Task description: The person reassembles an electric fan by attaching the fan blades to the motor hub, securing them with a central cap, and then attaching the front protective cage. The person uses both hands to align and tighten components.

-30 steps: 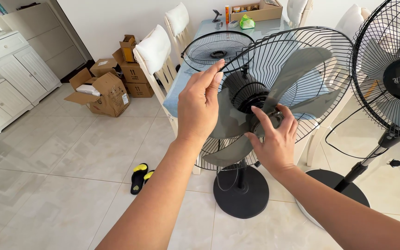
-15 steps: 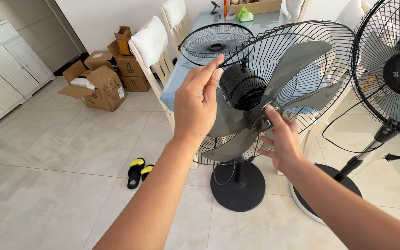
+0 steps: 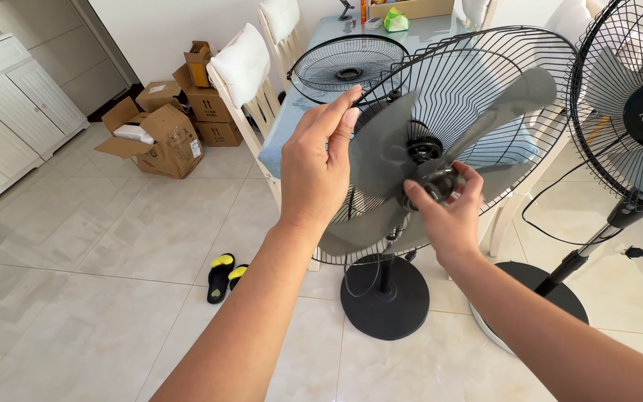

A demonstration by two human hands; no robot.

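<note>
Grey translucent plastic fan blade (image 3: 381,160) sits inside the black wire rear guard (image 3: 500,52), its hub pinched in the right hand (image 3: 446,216) fingertips, while the left hand (image 3: 318,167) holds the blade's left edge.

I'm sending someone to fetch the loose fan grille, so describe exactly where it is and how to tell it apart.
Find the blue-topped dining table behind the open pedestal fan. The loose round black wire grille lies flat on the table, beside the white-cushioned chairs. Unlike the other grilles, it sits on no stand and has no blades.
</note>
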